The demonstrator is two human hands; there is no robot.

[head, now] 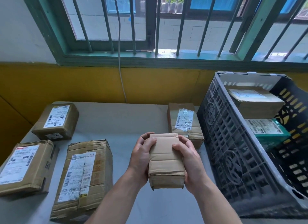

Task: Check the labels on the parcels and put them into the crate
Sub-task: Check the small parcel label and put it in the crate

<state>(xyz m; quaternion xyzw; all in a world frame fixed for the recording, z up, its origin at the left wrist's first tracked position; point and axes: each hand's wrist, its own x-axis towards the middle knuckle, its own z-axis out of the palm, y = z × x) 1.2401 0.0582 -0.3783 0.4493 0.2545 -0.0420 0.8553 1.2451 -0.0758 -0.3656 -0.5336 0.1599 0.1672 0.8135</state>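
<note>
Our left hand (141, 155) and right hand (188, 158) grip a small parcel (165, 160) from either side, thumbs curled over its upper face, holding it above the grey table (123, 120). The face turned to us is plain creased cardboard. Just behind it a labelled box (183, 122) lies on the table, close beside the grey crate (233, 140) on our right. In the crate we see a brown box (255, 100) and a green box (268, 130), labels up. On our left lie a long taped box (83, 178), a flat box (25, 167) at the table edge, and a far box (56, 121) near the yellow wall (83, 83), each with its label up.
</note>
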